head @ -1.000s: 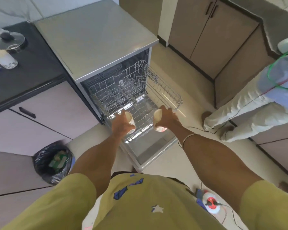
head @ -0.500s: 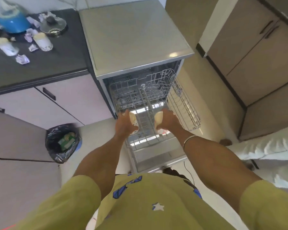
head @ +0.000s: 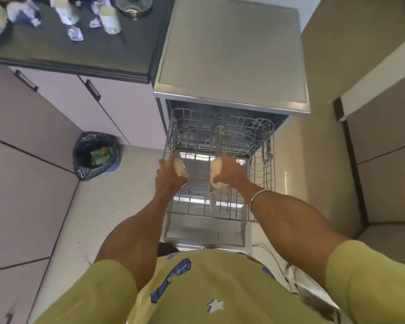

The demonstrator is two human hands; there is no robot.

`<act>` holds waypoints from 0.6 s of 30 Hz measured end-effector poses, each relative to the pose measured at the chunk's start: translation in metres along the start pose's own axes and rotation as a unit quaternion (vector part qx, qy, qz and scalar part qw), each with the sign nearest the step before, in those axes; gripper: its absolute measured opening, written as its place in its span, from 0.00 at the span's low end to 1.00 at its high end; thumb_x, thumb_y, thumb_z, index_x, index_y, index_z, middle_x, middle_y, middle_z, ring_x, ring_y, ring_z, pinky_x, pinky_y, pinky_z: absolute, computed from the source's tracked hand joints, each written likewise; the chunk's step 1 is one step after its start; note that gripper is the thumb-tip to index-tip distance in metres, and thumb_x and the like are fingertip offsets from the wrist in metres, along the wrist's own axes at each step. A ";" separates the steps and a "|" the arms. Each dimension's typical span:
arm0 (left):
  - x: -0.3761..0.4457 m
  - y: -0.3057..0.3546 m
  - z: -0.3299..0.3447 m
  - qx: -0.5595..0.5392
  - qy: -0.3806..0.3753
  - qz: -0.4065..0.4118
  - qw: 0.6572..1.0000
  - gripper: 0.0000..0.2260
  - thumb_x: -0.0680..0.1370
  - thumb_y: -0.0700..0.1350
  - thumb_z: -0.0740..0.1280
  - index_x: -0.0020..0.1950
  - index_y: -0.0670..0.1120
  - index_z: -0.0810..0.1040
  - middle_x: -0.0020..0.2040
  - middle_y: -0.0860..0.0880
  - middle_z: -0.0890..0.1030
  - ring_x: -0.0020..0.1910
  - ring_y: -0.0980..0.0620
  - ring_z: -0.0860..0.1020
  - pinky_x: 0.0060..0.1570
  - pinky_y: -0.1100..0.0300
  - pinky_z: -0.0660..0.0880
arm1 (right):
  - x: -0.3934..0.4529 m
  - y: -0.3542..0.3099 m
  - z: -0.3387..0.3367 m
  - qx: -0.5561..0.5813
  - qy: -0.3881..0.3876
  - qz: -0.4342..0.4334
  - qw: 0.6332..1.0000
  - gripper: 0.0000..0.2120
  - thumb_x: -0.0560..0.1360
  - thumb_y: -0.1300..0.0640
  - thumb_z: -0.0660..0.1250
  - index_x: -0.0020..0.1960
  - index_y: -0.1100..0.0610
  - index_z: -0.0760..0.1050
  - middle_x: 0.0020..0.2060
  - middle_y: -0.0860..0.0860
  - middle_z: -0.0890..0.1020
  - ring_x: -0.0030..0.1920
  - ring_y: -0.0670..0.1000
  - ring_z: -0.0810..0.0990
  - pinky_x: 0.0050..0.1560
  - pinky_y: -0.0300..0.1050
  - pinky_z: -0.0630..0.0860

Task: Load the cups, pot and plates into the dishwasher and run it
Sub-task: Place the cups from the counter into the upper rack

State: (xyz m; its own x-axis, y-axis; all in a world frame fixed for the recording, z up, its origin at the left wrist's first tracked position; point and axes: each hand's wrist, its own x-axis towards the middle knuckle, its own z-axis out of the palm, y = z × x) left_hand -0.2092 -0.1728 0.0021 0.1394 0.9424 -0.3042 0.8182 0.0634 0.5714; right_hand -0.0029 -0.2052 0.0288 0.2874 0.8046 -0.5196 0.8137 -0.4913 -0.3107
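The steel dishwasher [head: 232, 54] stands open, its door [head: 206, 230] folded down and a wire rack [head: 262, 164] pulled out over it. My left hand [head: 167, 176] grips a cream cup [head: 180, 168] above the rack's left side. My right hand [head: 229, 170] grips a second cream cup [head: 216, 170] above the rack's middle. Both cups are tilted, mouths facing each other. More cups [head: 109, 18] and a glass pot lid [head: 133, 4] sit on the black counter [head: 80, 54] to the left.
A bin lined with a black bag [head: 95, 155] stands on the floor left of the dishwasher. Pale cabinet doors [head: 56, 113] run along the left, brown cabinets [head: 384, 148] on the right. Crumpled wrappers [head: 75, 35] lie on the counter.
The view has swung left and over the dishwasher. Both hands, still holding the cups, now hang over the pulled-out rack. The person at the right has left the view.
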 end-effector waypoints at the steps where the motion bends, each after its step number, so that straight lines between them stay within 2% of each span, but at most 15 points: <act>1: -0.001 0.002 0.002 -0.002 0.003 -0.004 1.000 0.42 0.65 0.50 0.82 0.72 0.52 0.63 0.65 0.41 0.69 0.60 0.36 0.75 0.56 0.42 0.78 | 0.005 0.001 -0.002 -0.001 -0.007 -0.006 1.000 0.44 0.63 0.51 0.81 0.72 0.51 0.61 0.65 0.58 0.72 0.61 0.63 0.76 0.59 0.56 0.73; 7: 0.018 0.007 0.007 0.014 -0.007 -0.003 1.000 0.40 0.64 0.51 0.82 0.69 0.52 0.64 0.62 0.43 0.70 0.57 0.37 0.76 0.55 0.42 0.78 | 0.036 -0.009 -0.007 0.015 -0.013 -0.029 0.999 0.45 0.63 0.52 0.81 0.73 0.52 0.60 0.65 0.60 0.71 0.61 0.65 0.76 0.58 0.57 0.76; 13: 0.075 0.009 0.011 0.027 -0.008 0.022 0.999 0.39 0.65 0.50 0.81 0.70 0.53 0.63 0.64 0.43 0.70 0.59 0.38 0.75 0.54 0.40 0.79 | 0.085 -0.026 -0.018 0.058 0.002 0.007 0.998 0.51 0.63 0.53 0.82 0.76 0.58 0.54 0.67 0.61 0.70 0.65 0.64 0.74 0.60 0.58 0.76; 18: 0.131 0.004 0.028 0.044 -0.008 0.045 0.998 0.40 0.65 0.48 0.81 0.71 0.51 0.64 0.67 0.43 0.69 0.62 0.37 0.73 0.55 0.39 0.78 | 0.147 -0.035 -0.012 0.122 0.048 0.027 0.991 0.47 0.63 0.55 0.82 0.74 0.58 0.59 0.64 0.60 0.74 0.63 0.62 0.76 0.60 0.56 0.78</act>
State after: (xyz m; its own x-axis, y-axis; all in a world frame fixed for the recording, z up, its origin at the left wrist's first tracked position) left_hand -0.1725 -0.0585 -0.0571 0.2232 0.9377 -0.2662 0.8479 -0.0520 0.5277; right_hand 0.0169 -0.0663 -0.0272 0.3832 0.7972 -0.4665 0.6526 -0.5911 -0.4741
